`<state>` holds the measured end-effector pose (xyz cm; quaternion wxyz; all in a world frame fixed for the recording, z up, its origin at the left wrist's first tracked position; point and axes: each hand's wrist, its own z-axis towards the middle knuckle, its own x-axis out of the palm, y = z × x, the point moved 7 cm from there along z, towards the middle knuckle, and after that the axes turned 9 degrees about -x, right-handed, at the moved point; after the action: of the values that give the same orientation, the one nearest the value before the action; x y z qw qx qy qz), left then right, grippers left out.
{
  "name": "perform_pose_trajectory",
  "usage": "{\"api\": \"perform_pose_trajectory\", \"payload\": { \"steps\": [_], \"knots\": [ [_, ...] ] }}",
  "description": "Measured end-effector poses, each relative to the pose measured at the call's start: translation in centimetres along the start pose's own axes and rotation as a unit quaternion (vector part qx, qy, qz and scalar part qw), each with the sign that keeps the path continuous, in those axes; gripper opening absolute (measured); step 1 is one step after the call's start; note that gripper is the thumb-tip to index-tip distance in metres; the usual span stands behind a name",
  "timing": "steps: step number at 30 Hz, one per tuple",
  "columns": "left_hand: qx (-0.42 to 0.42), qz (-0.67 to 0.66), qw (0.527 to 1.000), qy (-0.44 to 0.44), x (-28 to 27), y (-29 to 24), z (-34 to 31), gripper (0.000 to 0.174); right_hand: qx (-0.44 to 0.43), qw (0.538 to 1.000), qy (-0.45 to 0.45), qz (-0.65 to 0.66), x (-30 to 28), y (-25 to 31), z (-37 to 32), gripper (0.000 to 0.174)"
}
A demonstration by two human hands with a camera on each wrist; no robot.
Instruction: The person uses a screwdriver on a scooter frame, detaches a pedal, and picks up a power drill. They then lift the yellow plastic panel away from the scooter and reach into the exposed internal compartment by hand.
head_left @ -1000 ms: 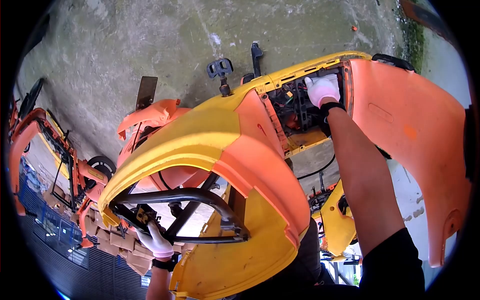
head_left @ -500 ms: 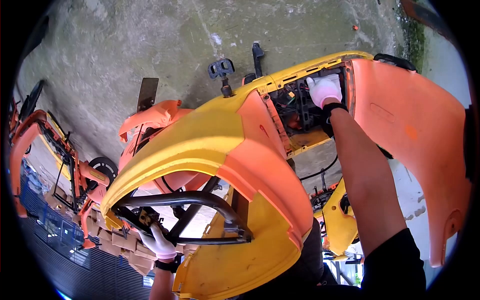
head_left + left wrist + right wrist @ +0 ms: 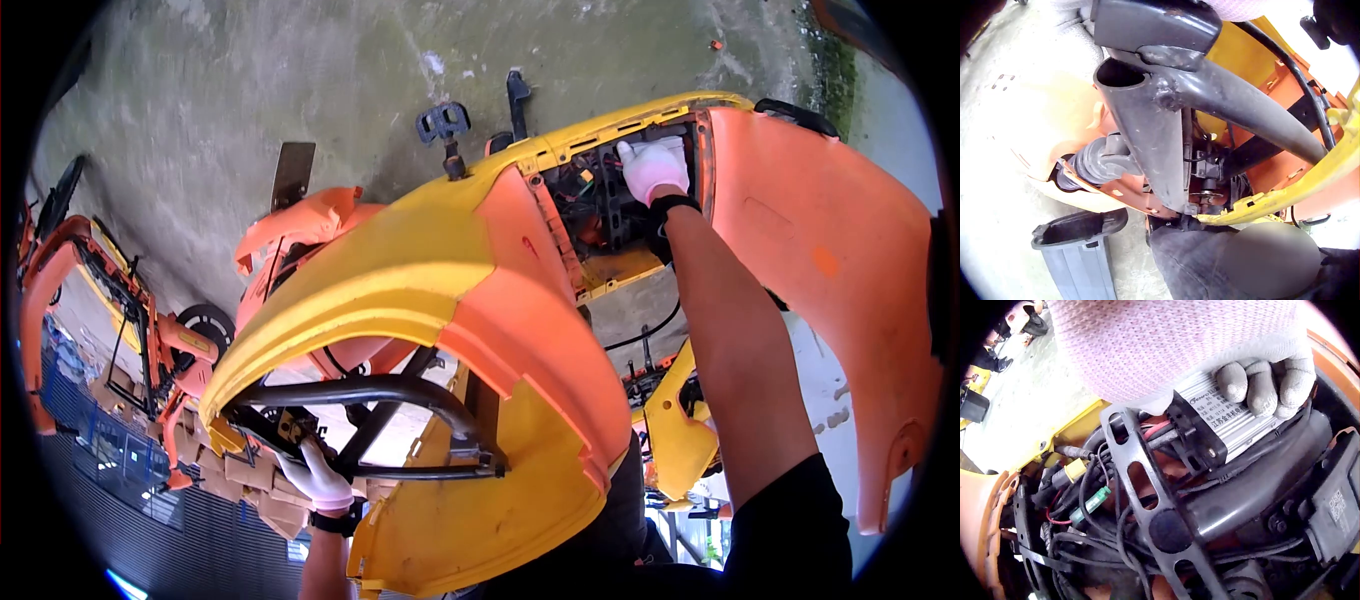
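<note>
My right hand (image 3: 655, 168), in a white-pink glove, reaches into the opened body of an orange and yellow electric bike (image 3: 400, 255). In the right wrist view its grey fingertips (image 3: 1262, 399) curl over a silver, ribbed controller (image 3: 1235, 425) with a printed label. Wires with a yellow connector (image 3: 1075, 470) and a green connector (image 3: 1090, 505) run beside a slotted black bracket (image 3: 1141, 481). Gloved too, my left hand (image 3: 318, 482) grips the end of the bike's black tube frame (image 3: 400, 397); the frame partly hides its fingers.
A pedal (image 3: 443, 122) juts out from the bike's far side. Other orange bike parts (image 3: 190, 345) stand at the left, by cardboard boxes (image 3: 245, 472). A yellow bike panel (image 3: 675, 440) is behind my right arm. A grey bin-like container (image 3: 1079, 262) stands on the floor.
Both hands keep their places on the controller and the frame. The bike shifts only slightly in the head view, its middle moving a little up and right.
</note>
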<state>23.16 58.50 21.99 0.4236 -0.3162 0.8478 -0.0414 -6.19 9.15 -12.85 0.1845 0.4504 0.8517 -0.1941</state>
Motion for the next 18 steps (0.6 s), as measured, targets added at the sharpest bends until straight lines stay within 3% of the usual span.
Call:
{"api": "perform_pose_trajectory", "payload": {
  "steps": [4, 6, 11, 12, 14, 18],
  "knots": [
    [0.034, 0.003, 0.999, -0.012, 0.9, -1.7, -0.3, 0.032, -0.009, 1.0, 0.028, -0.006, -1.0, 0.8, -0.9, 0.069],
    [0.021, 0.015, 0.999, 0.027, 0.6, -1.1, -0.2, 0.033, -0.03, 0.999, 0.04, -0.005, -0.8, 0.8, -0.7, 0.073],
    [0.017, -0.003, 1.0, 0.008, 0.1, -0.4, 0.0, 0.03, -0.029, 0.999, 0.041, -0.016, -1.4, 1.2, -0.9, 0.077],
    [0.027, -0.001, 1.0, 0.0, 0.2, -0.6, 0.0, 0.029, -0.027, 0.995, 0.085, -0.047, -1.5, 1.7, -1.1, 0.073],
    [0.039, 0.004, 0.999, 0.013, -0.1, -0.3, 0.1, 0.028, -0.068, 0.995, 0.064, -0.027, 0.4, 0.4, 1.0, 0.074],
    [0.046, 0.002, 0.999, 0.011, 0.2, -1.1, 0.0, 0.026, -0.028, 0.995, 0.08, -0.042, -0.4, 0.9, 0.2, 0.075]
  ]
}}
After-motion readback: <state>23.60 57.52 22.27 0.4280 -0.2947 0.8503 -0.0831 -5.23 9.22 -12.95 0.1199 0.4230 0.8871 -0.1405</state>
